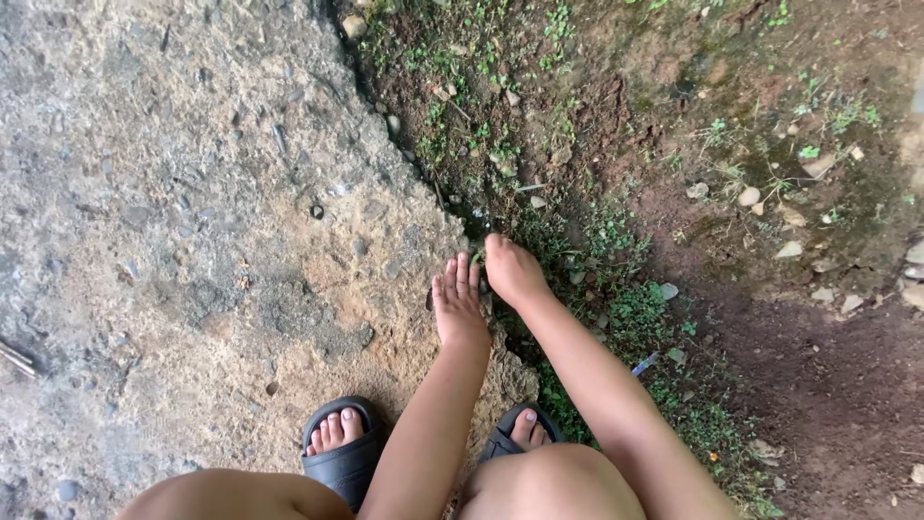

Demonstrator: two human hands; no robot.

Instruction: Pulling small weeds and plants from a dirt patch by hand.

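Knees bent low, both arms reach down to the slab's edge. Left hand point(459, 306) lies flat on the concrete slab point(192, 221), fingers together; right hand point(512, 270) closes on small weeds point(587, 246) at the crack — best gripped near the roots, I judge.

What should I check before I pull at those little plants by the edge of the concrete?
1. Left hand flat on the concrete slab edge: ok.
2. Right hand down among the small weeds: ok.
3. Firm grip on a weed: cannot tell, fingers hidden.
4. Both sandals planted on the slab: ok.
5. Sharp stones away from the hands: ok.
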